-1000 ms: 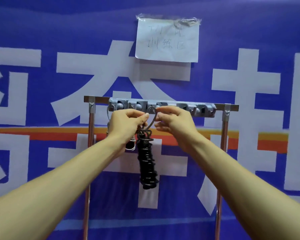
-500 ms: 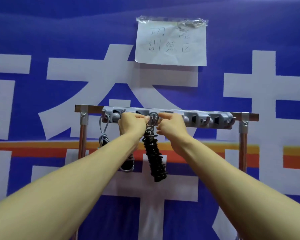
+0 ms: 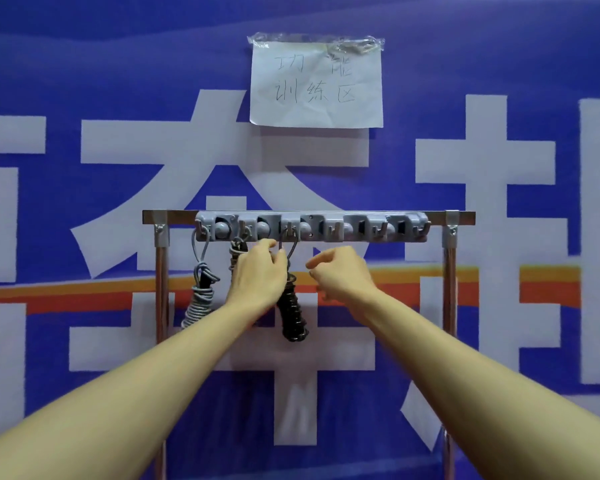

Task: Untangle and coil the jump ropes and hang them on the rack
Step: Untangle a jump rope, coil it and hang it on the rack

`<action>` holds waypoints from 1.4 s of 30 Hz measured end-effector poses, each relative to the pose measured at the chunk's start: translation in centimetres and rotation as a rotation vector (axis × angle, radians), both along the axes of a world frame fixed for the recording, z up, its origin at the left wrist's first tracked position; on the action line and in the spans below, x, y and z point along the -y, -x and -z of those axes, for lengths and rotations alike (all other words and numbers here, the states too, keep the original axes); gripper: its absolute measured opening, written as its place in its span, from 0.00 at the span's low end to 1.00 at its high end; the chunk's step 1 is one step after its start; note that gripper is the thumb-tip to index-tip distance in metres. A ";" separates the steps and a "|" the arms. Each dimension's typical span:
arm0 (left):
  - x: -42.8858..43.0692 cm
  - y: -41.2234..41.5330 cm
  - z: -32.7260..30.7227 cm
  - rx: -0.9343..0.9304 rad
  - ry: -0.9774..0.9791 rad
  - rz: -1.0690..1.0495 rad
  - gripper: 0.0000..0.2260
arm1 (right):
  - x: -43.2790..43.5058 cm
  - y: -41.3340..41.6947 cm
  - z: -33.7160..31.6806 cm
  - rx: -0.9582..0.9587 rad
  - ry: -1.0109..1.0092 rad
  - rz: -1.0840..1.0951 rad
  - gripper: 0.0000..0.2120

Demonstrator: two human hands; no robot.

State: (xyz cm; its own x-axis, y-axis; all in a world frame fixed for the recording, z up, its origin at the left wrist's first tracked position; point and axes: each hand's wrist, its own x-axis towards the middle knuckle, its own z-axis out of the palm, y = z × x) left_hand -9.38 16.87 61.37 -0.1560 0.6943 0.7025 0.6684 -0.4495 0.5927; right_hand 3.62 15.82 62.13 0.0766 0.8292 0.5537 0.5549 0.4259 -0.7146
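At mid-frame we see the grey rope [image 3: 200, 296], a half-hidden rope [image 3: 237, 252] and the black rope [image 3: 293, 317], all coiled, hanging from the left hooks of the rack [image 3: 361, 232].

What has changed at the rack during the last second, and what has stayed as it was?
Both hands came down from the hook. The right hand let go of the loop of the black rope and drew off rightward, empty. The left hand stays against the loop; whether it grips is unclear. The black rope still hangs on the rack. The grey rope hangs unchanged.
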 end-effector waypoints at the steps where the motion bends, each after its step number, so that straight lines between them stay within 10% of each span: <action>1: 1.0 0.0 0.5 -0.023 0.009 0.003 0.17 | 0.9 -0.4 0.4 0.049 0.023 0.029 0.15; 16: 16.0 -2.6 14.6 -0.053 0.353 0.249 0.13 | 15.8 -6.6 15.8 0.158 0.428 -0.039 0.11; 23: 19.4 -3.6 31.7 -0.730 0.732 0.446 0.16 | 19.2 -8.2 29.7 0.138 0.749 -0.068 0.06; 35: 16.5 -5.7 51.4 -0.421 1.191 0.673 0.09 | 17.2 -11.9 52.3 0.110 1.241 0.036 0.09; 42: 15.2 -7.5 62.5 -0.192 1.434 0.636 0.10 | 16.4 -14.8 64.4 0.549 1.338 0.051 0.15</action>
